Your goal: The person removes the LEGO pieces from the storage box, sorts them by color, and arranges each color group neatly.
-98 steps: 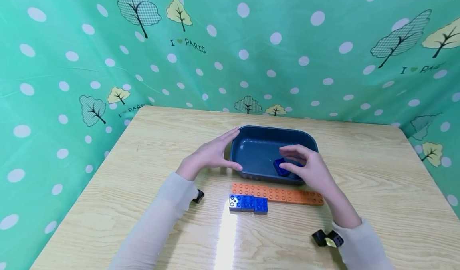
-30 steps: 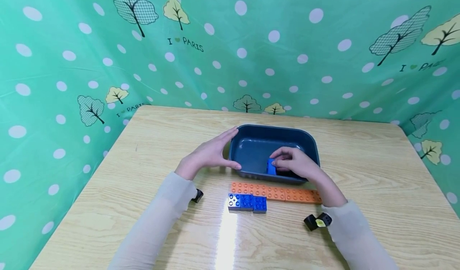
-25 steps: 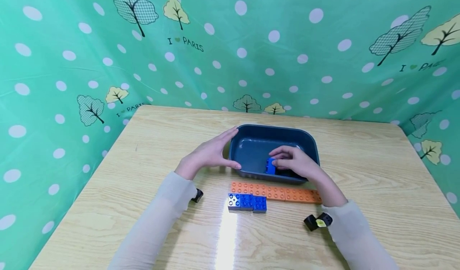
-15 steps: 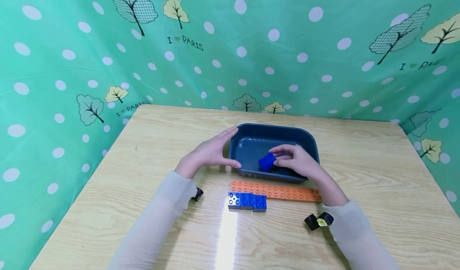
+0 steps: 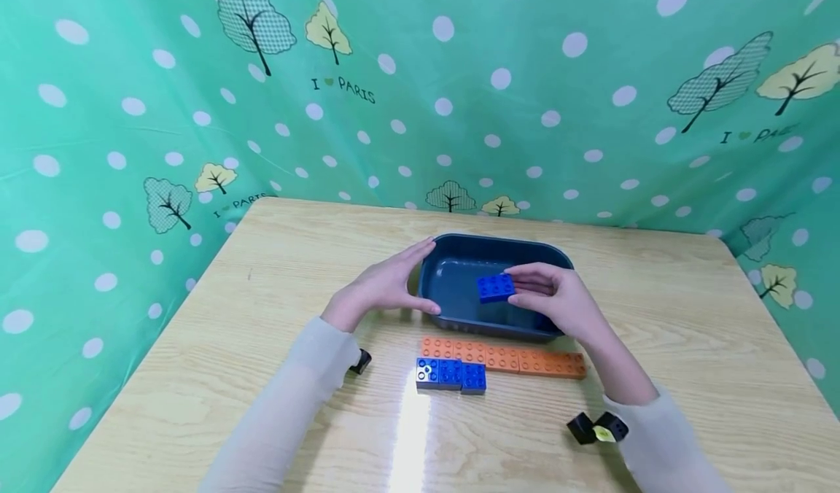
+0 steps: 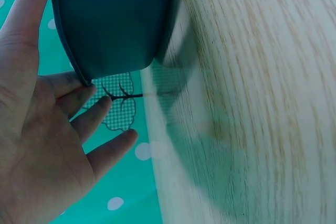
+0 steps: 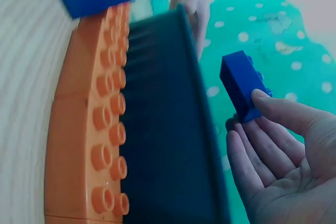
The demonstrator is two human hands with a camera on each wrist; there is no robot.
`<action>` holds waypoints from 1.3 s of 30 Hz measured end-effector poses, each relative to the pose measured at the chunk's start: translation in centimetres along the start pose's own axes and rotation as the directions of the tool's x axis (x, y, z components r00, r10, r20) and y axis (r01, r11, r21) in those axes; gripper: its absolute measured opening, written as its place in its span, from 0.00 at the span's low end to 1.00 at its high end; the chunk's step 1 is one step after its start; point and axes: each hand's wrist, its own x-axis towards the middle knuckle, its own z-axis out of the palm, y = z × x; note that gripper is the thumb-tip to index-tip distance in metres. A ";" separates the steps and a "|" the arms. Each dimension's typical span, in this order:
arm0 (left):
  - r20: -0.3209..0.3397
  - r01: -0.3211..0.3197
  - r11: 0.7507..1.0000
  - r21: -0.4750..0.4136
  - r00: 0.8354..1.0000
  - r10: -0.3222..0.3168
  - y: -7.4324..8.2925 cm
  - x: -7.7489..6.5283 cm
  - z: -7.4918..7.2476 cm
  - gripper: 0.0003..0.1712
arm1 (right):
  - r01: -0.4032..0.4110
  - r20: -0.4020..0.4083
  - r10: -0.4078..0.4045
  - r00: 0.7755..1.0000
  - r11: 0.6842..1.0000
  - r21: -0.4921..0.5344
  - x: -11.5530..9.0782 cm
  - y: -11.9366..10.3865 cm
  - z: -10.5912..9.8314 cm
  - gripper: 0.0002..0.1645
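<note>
My right hand (image 5: 558,296) pinches a blue toy brick (image 5: 496,287) between thumb and fingers, above the dark blue tub (image 5: 459,325). In the head view the studs of this brick show; the right wrist view shows the brick (image 7: 240,85) at the fingertips, past the tub wall. My left hand (image 5: 383,283) spreads around the tub's left end, thumb at the near rim and fingers at the far one. From the left wrist, the fingers (image 6: 94,119) look loosely extended, some touching the rim at its corner. Another bit of blue in the tub is mostly hidden behind the right hand.
In front of the tub runs a row of orange bricks (image 5: 502,359). Three blue bricks (image 5: 450,376) stand side by side before its left part. The wooden table (image 5: 275,274) meets a green dotted cloth (image 5: 367,157) at the back and sides.
The right hand took hold of a blue brick inside the tub, turned it studs toward the head camera and raised it. The left hand stayed at the tub's left end.
</note>
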 end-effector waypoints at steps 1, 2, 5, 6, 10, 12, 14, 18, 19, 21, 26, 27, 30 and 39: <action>0.000 0.000 1.000 -0.003 1.000 0.000 0.0 0.0 0.0 0.71 | 0.006 0.000 -0.006 1.000 1.000 -0.001 -0.4 -0.3 0.1 0.23; 0.001 0.001 1.000 -0.005 1.000 -0.001 0.0 0.0 0.0 0.71 | 0.010 0.000 -0.010 1.000 1.000 -0.007 -0.9 -0.6 0.1 0.23; 0.002 0.000 1.000 -0.005 1.000 0.000 0.1 0.0 -0.1 0.71 | 0.014 -0.002 -0.014 1.000 1.000 -0.024 -2.2 -1.2 0.4 0.21; 0.003 0.000 1.000 -0.005 1.000 0.000 0.1 0.0 -0.1 0.71 | 0.013 -0.002 -0.013 1.000 0.999 -0.031 -2.7 -1.4 0.4 0.21; 0.002 -0.002 1.000 -0.008 1.000 0.002 0.1 0.0 -0.1 0.71 | 0.016 -0.004 -0.016 1.000 0.999 -0.042 -4.5 -1.7 0.7 0.21; 0.001 0.000 1.000 -0.011 1.000 0.000 0.1 0.0 -0.1 0.71 | 0.039 -0.007 -0.040 0.999 0.998 -0.054 -5.4 -1.8 0.9 0.21; -0.001 0.001 1.000 -0.015 1.000 -0.001 0.0 0.0 -0.1 0.71 | 0.068 -0.020 -0.070 0.997 0.994 -0.081 -6.2 -1.9 1.0 0.20; -0.002 0.002 1.000 -0.013 1.000 -0.002 0.0 0.1 0.0 0.71 | 0.069 -0.049 -0.077 0.996 0.988 -0.137 -7.7 -1.9 1.3 0.19; -0.002 0.002 1.000 -0.012 1.000 -0.002 -0.1 0.1 0.0 0.71 | 0.056 -0.056 -0.065 0.996 0.986 -0.156 -8.0 -1.9 1.4 0.19; 0.000 0.004 1.000 -0.007 1.000 -0.004 -0.1 0.2 0.0 0.71 | 0.024 -0.063 -0.036 0.997 0.983 -0.182 -8.4 -1.7 1.6 0.19; 0.006 0.010 1.000 -0.016 1.000 -0.009 -0.1 0.3 0.1 0.71 | 0.018 -0.085 -0.040 0.996 0.971 -0.239 -9.3 -0.5 2.3 0.22; 0.006 0.009 1.000 -0.018 1.000 -0.009 -0.1 0.3 0.1 0.71 | 0.032 -0.088 -0.055 0.995 0.970 -0.241 -9.4 -0.2 2.5 0.22; 0.008 0.008 1.000 -0.020 1.000 -0.008 -0.1 0.3 0.0 0.71 | 0.060 -0.084 -0.081 0.993 0.970 -0.236 -9.7 0.6 2.9 0.23; 0.006 -0.002 1.000 -0.004 1.000 0.002 -0.2 0.3 0.1 0.71 | -0.083 0.015 0.095 0.995 0.927 -0.367 -9.5 0.8 3.9 0.20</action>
